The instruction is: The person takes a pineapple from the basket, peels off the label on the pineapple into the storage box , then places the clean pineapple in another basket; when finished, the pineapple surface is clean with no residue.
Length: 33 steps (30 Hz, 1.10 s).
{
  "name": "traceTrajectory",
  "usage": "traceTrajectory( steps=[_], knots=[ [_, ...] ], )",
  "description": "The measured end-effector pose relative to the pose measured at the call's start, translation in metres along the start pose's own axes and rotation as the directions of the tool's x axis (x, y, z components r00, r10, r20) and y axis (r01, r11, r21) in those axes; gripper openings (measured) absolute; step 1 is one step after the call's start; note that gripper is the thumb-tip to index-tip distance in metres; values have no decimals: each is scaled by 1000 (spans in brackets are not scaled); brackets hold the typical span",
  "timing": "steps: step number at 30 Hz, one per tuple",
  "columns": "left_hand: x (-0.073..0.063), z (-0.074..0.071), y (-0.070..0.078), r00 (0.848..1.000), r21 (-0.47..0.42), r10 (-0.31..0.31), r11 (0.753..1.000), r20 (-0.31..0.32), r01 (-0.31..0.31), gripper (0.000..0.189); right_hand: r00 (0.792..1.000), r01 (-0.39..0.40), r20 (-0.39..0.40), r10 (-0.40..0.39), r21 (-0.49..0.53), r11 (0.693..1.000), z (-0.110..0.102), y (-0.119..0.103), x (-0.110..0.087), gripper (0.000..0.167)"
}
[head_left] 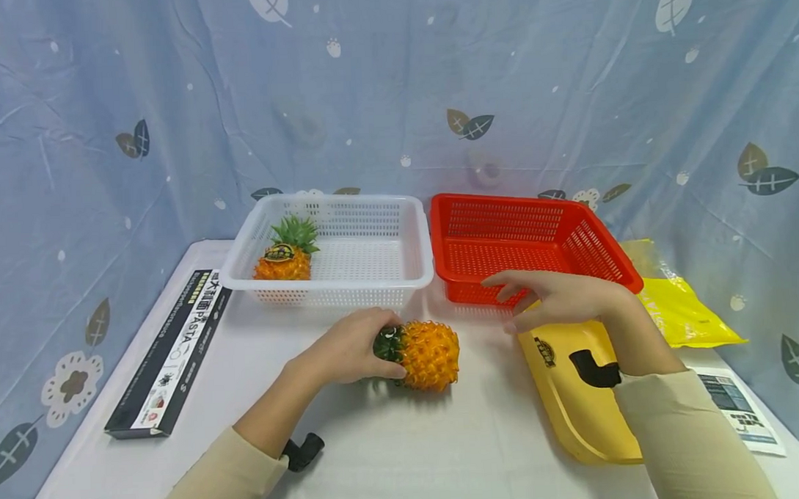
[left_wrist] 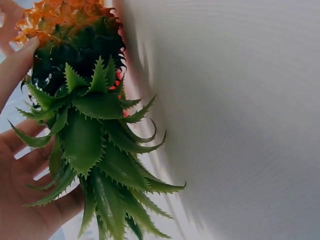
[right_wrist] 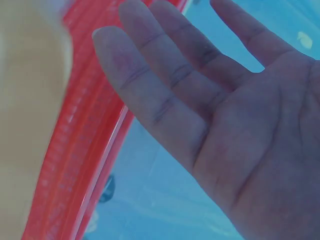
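Note:
My left hand [head_left: 362, 348] grips a toy-like pineapple [head_left: 432, 356] near the middle of the table, its thumb and fingers around the green end. The orange, spiky body points right. In the left wrist view the toothed green leaves [left_wrist: 107, 150] run down past the palm, close beside the white cloth. My right hand [head_left: 552, 300] hovers over the near rim of the red basket [head_left: 505, 257] and the far end of a yellow tray [head_left: 586, 390]. Its fingers are relaxed and hold nothing; the right wrist view shows the bare palm [right_wrist: 260, 145].
A white basket [head_left: 354, 284] at the back left holds another pineapple [head_left: 285, 264] with a dark label. On the left lies a long black pasta box [head_left: 172, 353]. A yellow packet [head_left: 689, 313] and a white, dark-printed packet [head_left: 742, 414] lie at the right. Patterned blue curtains [head_left: 381, 96] enclose the table.

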<state>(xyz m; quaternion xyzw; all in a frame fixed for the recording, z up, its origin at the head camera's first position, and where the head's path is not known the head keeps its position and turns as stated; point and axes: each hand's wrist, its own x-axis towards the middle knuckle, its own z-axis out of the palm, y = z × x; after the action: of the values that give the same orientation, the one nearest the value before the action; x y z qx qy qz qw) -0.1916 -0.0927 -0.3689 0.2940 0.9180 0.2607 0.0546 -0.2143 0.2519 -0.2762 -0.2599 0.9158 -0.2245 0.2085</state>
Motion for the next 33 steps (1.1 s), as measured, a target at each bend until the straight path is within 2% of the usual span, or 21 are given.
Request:
traceTrajectory(
  steps=[5, 13, 20, 27, 33],
  knots=[
    [-1, 1, -1, 1000, -3, 11, 1000, -13, -11, 66, 1000, 17, 20, -17, 22, 1000, 10, -15, 17, 74],
    [-3, 3, -3, 999, 1, 21, 1000, -33, -21, 69, 987, 64, 142, -77, 92, 994, 27, -29, 47, 83],
    [-4, 5, -3, 999, -3, 17, 1000, -46, -17, 70, 967, 161, 183, -175, 88, 983, 40, -40, 65, 83],
    [-6, 4, -5, 999, -21, 22, 1000, -46, -23, 69, 965, 98, 234, -120, 101, 990, 48, -49, 74, 87],
    [-5, 4, -6, 999, -24, 22, 999, -41, -23, 70, 964, 107, 235, -121, 71, 992, 53, -50, 80, 78]
  ],
)
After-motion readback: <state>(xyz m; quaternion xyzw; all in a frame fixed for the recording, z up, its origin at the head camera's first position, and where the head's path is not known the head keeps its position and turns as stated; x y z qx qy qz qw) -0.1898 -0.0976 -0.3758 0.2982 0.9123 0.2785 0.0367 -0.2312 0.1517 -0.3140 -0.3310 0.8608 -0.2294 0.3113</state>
